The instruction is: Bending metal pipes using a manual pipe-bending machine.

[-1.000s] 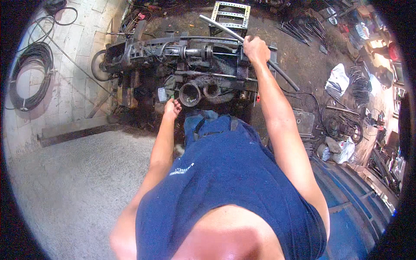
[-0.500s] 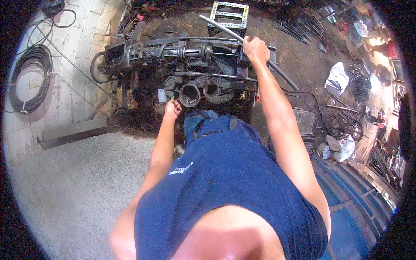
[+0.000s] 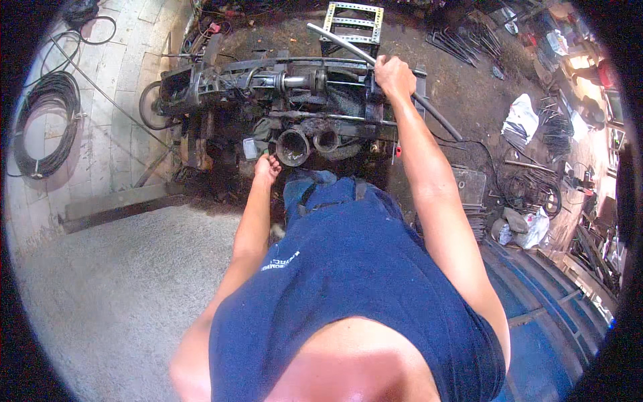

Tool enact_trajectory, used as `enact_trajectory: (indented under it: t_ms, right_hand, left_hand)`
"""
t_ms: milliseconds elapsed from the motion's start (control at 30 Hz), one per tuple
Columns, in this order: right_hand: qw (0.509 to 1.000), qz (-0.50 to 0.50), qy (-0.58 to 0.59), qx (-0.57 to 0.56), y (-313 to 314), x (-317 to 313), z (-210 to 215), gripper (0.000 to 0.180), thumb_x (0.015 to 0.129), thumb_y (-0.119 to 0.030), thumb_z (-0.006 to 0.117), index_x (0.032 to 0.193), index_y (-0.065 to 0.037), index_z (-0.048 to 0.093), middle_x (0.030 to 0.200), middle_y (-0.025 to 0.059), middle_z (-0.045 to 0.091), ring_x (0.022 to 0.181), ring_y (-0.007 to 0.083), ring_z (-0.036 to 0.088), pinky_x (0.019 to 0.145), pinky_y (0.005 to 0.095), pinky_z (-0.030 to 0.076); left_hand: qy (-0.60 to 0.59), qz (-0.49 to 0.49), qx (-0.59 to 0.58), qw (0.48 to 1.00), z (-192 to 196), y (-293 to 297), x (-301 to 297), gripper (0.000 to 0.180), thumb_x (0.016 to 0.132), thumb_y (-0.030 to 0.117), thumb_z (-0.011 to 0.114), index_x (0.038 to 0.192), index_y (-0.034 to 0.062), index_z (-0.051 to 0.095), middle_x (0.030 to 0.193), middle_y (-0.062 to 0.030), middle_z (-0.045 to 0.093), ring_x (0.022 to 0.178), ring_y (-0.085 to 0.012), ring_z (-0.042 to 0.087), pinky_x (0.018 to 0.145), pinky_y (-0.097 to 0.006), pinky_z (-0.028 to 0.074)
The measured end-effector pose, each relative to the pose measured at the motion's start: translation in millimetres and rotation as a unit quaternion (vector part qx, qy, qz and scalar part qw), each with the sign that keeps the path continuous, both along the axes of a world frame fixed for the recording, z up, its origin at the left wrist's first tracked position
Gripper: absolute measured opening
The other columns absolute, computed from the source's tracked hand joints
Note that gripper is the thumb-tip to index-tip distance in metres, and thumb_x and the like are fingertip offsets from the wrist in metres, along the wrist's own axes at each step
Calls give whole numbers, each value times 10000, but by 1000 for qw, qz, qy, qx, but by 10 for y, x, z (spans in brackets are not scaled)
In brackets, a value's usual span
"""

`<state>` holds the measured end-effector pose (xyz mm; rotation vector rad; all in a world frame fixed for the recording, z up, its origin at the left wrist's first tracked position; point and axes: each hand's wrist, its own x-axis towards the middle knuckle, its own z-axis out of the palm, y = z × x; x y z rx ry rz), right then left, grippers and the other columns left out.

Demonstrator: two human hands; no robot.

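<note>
My right hand (image 3: 395,76) is wrapped round a long grey metal bar (image 3: 341,44), which slants across the right end of a dark machine (image 3: 234,77). The machine looks like a lathe, with a shiny round shaft (image 3: 295,82) along its middle. My left hand (image 3: 268,167) is closed low at the machine's near side, and what it holds is hidden apart from a small greenish bit by the fingers. Just right of it are two round, grimy metal cups (image 3: 293,161). A small pale plastic container (image 3: 250,149) sits beyond the left hand.
A perforated metal stand (image 3: 353,12) is behind the machine. Bent rods (image 3: 462,43) and white sacks (image 3: 521,117) lie on the dark floor at right. A cable coil (image 3: 45,124) hangs left against the pale block wall. Blue metal sheeting (image 3: 536,335) is at lower right.
</note>
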<state>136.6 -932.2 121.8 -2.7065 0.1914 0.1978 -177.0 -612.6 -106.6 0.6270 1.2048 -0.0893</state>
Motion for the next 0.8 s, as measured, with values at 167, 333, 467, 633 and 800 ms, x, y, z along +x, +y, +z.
enact_trajectory:
  t_ms: [167, 333, 467, 633, 800]
  right_hand:
    - [1000, -3, -14, -2, -55, 24, -69, 519, 889, -432, 428, 946, 2, 707, 953, 242, 683, 931, 393, 665, 833, 469, 510]
    - [1000, -2, -16, 7, -43, -1, -41, 518, 890, -428, 423, 939, 1, 708, 948, 247, 681, 930, 397, 664, 837, 471, 509]
    - [1000, -2, -16, -1, -40, 18, -67, 511, 887, -430, 431, 942, -8, 713, 950, 246, 681, 928, 397, 664, 839, 470, 509]
    - [1000, -4, -22, 2, -65, 39, -119, 520, 886, -439, 432, 932, -4, 714, 946, 244, 682, 923, 398, 665, 837, 467, 511]
    - [1000, 3, -21, -7, -52, 13, -90, 527, 885, -445, 433, 932, -1, 715, 946, 244, 683, 920, 394, 668, 833, 471, 513]
  left_hand:
    - [1, -2, 2, 1000, 64, -52, 65, 277, 992, 299, 371, 826, 104, 477, 598, 21, 388, 503, -132, 402, 517, -314, 359]
    - [9, -20, 21, 1000, 83, -53, 33, 284, 997, 313, 374, 839, 106, 489, 615, 24, 398, 514, -130, 414, 534, -316, 375]
    - [27, -12, 26, 999, 72, -56, 55, 283, 998, 321, 380, 849, 108, 495, 624, 26, 404, 523, -135, 427, 545, -323, 397]
    - [33, -2, 26, 999, 66, -49, 38, 288, 994, 315, 387, 820, 111, 493, 613, 22, 402, 527, -142, 432, 545, -326, 402]
    - [36, 4, 42, 998, 195, -124, 76, 300, 987, 297, 392, 756, 122, 471, 600, 18, 406, 521, -143, 427, 538, -327, 396]
